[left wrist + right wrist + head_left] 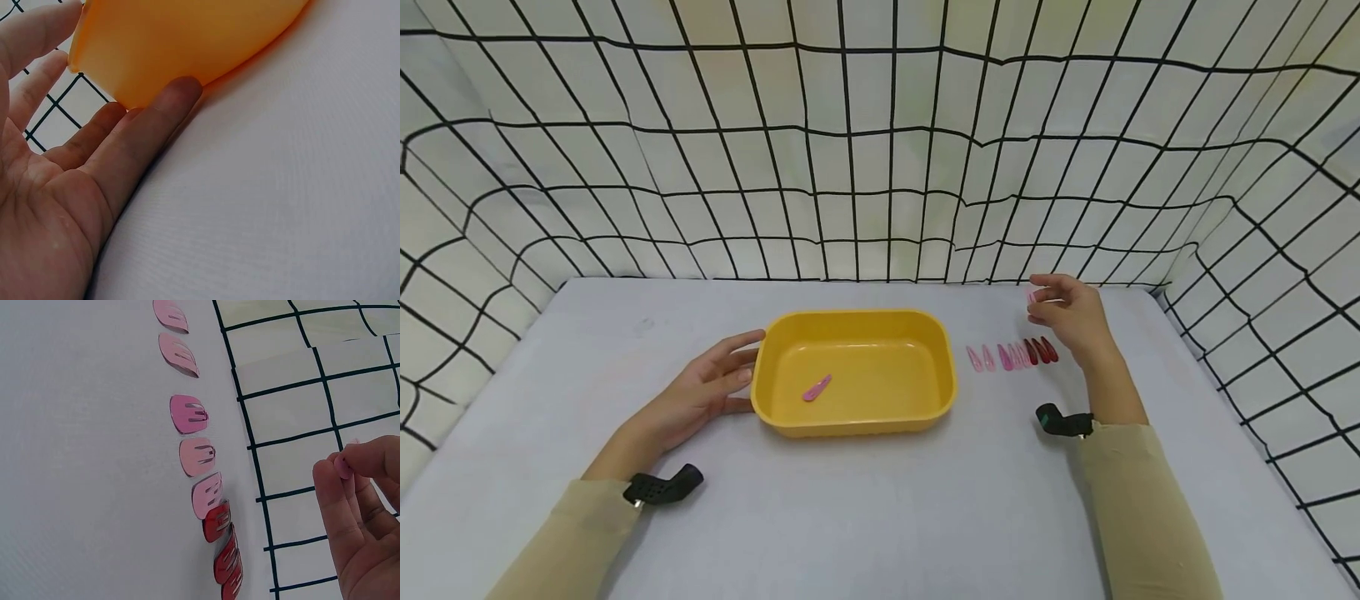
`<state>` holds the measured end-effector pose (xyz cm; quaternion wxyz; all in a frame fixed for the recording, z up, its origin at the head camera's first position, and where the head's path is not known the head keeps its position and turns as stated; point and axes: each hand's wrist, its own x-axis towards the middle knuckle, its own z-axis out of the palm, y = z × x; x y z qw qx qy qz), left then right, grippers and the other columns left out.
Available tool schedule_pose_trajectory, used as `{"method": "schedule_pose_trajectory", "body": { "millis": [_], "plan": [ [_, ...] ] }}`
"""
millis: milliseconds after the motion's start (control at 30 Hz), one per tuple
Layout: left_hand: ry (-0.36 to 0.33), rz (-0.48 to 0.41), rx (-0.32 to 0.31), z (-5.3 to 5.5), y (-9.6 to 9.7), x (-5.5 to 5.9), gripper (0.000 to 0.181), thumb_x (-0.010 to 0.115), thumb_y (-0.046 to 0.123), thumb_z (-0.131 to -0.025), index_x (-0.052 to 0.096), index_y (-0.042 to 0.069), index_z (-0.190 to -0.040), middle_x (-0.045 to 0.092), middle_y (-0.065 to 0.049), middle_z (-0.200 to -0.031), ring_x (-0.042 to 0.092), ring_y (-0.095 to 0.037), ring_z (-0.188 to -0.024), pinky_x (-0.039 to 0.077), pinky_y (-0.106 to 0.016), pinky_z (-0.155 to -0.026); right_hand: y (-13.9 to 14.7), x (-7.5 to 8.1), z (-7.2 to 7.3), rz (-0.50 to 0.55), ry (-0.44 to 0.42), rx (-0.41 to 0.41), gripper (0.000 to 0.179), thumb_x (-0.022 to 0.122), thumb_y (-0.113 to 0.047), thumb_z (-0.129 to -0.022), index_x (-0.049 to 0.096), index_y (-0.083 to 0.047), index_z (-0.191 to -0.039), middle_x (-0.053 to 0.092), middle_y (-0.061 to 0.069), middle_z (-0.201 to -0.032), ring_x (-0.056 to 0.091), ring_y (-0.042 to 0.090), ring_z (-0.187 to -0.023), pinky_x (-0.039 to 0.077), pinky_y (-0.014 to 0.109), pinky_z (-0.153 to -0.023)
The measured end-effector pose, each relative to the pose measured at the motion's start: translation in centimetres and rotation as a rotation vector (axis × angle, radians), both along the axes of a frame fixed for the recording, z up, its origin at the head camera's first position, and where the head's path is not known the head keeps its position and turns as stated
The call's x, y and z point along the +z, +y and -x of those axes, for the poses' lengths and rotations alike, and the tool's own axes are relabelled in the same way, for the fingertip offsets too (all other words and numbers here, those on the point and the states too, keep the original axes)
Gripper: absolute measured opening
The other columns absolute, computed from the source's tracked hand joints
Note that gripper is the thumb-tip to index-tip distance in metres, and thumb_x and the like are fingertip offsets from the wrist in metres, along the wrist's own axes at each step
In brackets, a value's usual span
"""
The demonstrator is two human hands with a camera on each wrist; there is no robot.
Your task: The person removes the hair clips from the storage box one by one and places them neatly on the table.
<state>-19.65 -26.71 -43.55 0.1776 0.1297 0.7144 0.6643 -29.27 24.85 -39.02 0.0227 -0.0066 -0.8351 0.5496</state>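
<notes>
A yellow plastic tray (880, 379) sits mid-table, and one pink snap hair clip (817, 388) lies in it, left of centre. My left hand (703, 385) rests against the tray's left end; its fairly straight fingers and thumb touch the outer wall in the left wrist view. Between thumb and fingertips, my right hand (1071, 317) pinches a pink hair clip (342, 467), mostly covered by the fingers. It is raised above the far end of a row of hair clips to the tray's right: light pink clips (179, 355), a magenta clip (187, 414) and dark red clips (217, 522).
The white table (865, 517) carries the tray and the row of clips. A black wire grid (891, 158) with white sheeting behind it stands along the back and both sides. Each wrist wears a black strap-on camera (664, 485).
</notes>
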Motion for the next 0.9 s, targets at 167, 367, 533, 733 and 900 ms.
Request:
{"method": "schedule_pose_trajectory", "body": {
  "millis": [167, 367, 533, 733, 900],
  "plan": [
    [-0.001, 0.006, 0.003, -0.02, -0.04, -0.07, 0.056, 0.049, 0.015, -0.106, 0.028, 0.024, -0.157, 0.029, -0.021, -0.157, 0.059, -0.016, -0.122, 0.058, -0.04, -0.091, -0.13, -0.18, 0.13, -0.024, -0.026, -0.001, 0.042, 0.062, -0.006, -0.097, 0.055, -0.006, -0.138, 0.055, 0.01, -0.11, 0.065, 0.016, -0.093, 0.059, 0.022, -0.08],
    [-0.006, 0.006, 0.006, -0.03, -0.09, -0.21, 0.056, 0.049, 0.015, -0.105, 0.029, 0.024, -0.157, 0.031, -0.018, -0.156, 0.059, -0.017, -0.123, 0.057, -0.041, -0.092, -0.37, -0.19, -0.08, -0.045, -0.045, 0.007, 0.039, 0.062, -0.011, -0.098, 0.057, -0.009, -0.137, 0.057, 0.012, -0.111, 0.068, 0.017, -0.093, 0.058, 0.02, -0.08],
    [0.003, -0.002, -0.004, -0.21, -0.27, -0.2, 0.056, 0.049, 0.015, -0.106, 0.028, 0.024, -0.157, 0.03, -0.02, -0.156, 0.059, -0.017, -0.123, 0.057, -0.041, -0.092, -0.71, -0.34, -0.12, -0.055, -0.033, 0.016, 0.038, 0.062, -0.011, -0.098, 0.058, -0.008, -0.135, 0.059, 0.011, -0.108, 0.069, 0.012, -0.087, 0.058, 0.022, -0.081],
    [-0.004, 0.006, 0.003, -0.27, -0.4, -0.26, 0.056, 0.049, 0.016, -0.106, 0.029, 0.025, -0.157, 0.03, -0.019, -0.157, 0.059, -0.019, -0.123, 0.057, -0.041, -0.092, -1.0, -0.4, -0.14, -0.065, -0.04, 0.039, 0.038, 0.06, -0.011, -0.098, 0.058, -0.008, -0.135, 0.059, 0.011, -0.108, 0.068, 0.013, -0.088, 0.059, 0.028, -0.085],
    [-0.013, -0.011, -0.005, 0.19, -0.12, -0.26, 0.056, 0.05, 0.016, -0.105, 0.03, 0.025, -0.156, 0.031, -0.015, -0.158, 0.056, -0.021, -0.127, 0.056, -0.044, -0.093, -0.87, -0.22, -0.2, -0.032, -0.057, 0.042, 0.039, 0.06, -0.017, -0.099, 0.057, -0.01, -0.137, 0.057, 0.009, -0.109, 0.067, 0.016, -0.091, 0.058, 0.026, -0.085]
  ]
}}
